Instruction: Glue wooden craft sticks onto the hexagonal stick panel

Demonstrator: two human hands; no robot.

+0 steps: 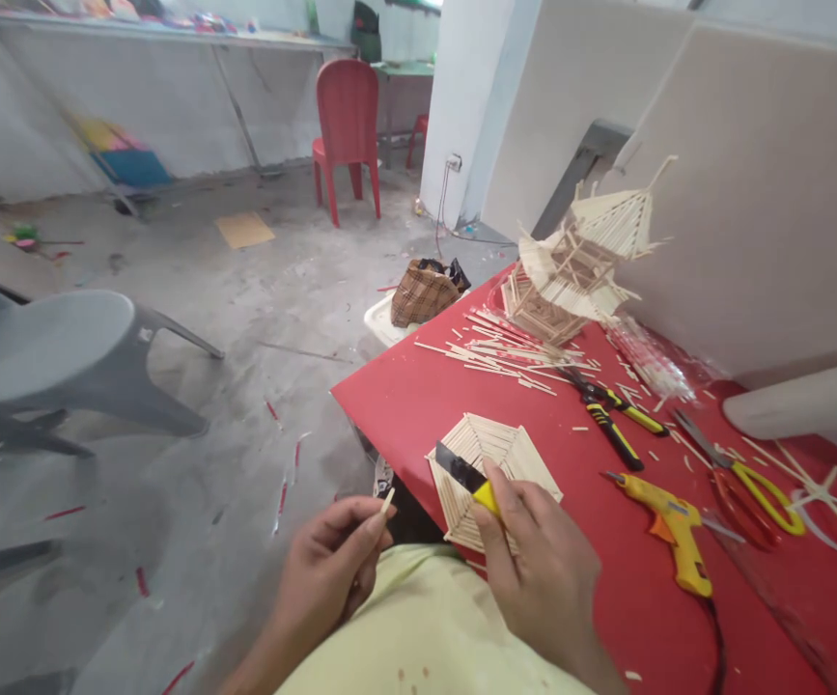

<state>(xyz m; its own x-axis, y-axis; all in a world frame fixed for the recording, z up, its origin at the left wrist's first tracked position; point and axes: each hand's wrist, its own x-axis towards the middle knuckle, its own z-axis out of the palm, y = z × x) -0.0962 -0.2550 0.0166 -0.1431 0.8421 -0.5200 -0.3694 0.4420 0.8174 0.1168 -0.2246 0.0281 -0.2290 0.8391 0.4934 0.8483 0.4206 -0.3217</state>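
Note:
My left hand (338, 565) pinches a short piece of wooden stick (387, 502) between thumb and fingers, just off the table's near left edge. In my right hand (538, 569) is a yellow utility knife (461, 471), its dark blade pointing up and to the left. Beneath the knife, an octagonal panel of wooden sticks (526, 454) lies flat on the red table (404, 405); my right hand hides part of it. The blade and the stick piece are apart.
Loose sticks (505, 357) and a tiered stick model (584, 256) occupy the far side. Yellow-black pliers (613, 415), a yellow glue gun (671, 531) with its cord, and scissors (743, 483) lie right. A grey chair (63, 347) stands left on the floor.

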